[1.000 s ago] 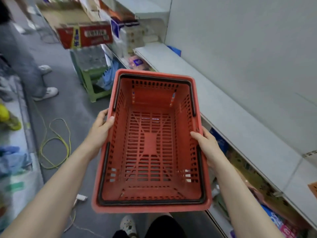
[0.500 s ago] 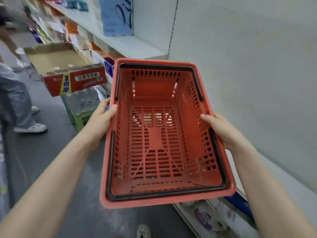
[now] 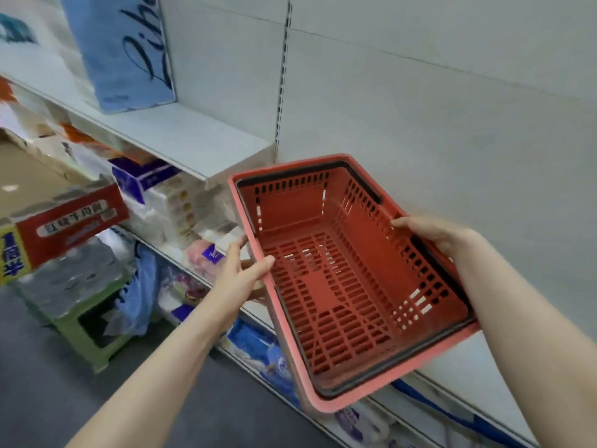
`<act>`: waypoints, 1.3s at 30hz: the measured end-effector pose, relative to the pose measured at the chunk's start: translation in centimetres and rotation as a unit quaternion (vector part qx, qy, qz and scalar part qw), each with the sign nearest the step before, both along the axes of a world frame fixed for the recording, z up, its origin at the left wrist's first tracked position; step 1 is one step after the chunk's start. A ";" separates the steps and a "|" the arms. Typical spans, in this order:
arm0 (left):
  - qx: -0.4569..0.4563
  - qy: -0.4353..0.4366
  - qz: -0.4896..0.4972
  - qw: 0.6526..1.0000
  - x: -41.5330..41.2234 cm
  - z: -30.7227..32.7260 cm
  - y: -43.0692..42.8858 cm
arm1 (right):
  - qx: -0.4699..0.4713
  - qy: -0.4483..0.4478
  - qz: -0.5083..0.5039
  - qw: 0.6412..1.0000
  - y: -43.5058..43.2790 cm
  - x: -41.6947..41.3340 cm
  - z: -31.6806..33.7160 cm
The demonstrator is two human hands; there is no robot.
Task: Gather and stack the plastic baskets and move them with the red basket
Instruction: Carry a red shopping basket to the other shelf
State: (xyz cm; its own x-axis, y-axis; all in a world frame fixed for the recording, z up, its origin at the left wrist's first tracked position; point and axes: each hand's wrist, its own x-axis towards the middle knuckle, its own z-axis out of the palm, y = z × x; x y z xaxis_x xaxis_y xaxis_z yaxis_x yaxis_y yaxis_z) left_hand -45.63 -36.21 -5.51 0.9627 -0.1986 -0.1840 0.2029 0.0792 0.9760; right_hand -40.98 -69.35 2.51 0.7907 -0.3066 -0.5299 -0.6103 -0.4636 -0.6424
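I hold an empty red plastic basket [image 3: 326, 279] with slotted walls and black handles folded along its rim. It hangs in the air in front of a white shop shelf unit, tilted with its far end turned towards the wall. My left hand [image 3: 240, 273] grips the left long rim, thumb over the edge. My right hand [image 3: 436, 236] grips the right long rim. No other basket shows in this view.
White shelves [image 3: 181, 137] at the left carry tissue packs and a blue package [image 3: 129, 50]. A red and yellow carton [image 3: 61, 221] sits on wrapped goods over a green stool [image 3: 87, 328]. Lower shelves [image 3: 429, 412] run under the basket. Grey floor lies at the lower left.
The view has swung up and to the right towards the shelf wall. The basket has moved right and turned, with both hands keeping their hold on its rims.
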 end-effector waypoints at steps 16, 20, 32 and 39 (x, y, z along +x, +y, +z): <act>0.229 -0.229 -0.060 0.944 6.4 -0.5 1.1 | -0.379 -0.178 0.005 0.908 4.1 -2.0 -1.8; 0.355 -0.446 -0.086 0.817 7.5 -0.9 0.9 | -0.292 -0.309 0.034 0.904 12.4 -11.7 -2.6; 0.493 -0.602 -0.129 0.615 10.0 0.3 2.0 | -0.363 -0.182 0.175 0.897 18.1 -14.7 -2.0; 0.491 -0.625 -0.156 0.586 12.4 1.1 -0.2 | -0.492 -0.174 0.045 0.852 12.2 -12.0 -3.9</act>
State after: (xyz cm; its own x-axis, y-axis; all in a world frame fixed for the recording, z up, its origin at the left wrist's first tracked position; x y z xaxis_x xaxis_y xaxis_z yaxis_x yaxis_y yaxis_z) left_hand -33.21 -36.44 -4.46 0.4119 -0.7901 0.4539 -0.8646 -0.4961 -0.0791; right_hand -52.94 -57.13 -1.41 0.8910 -0.3977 0.2191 -0.3965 -0.9166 -0.0512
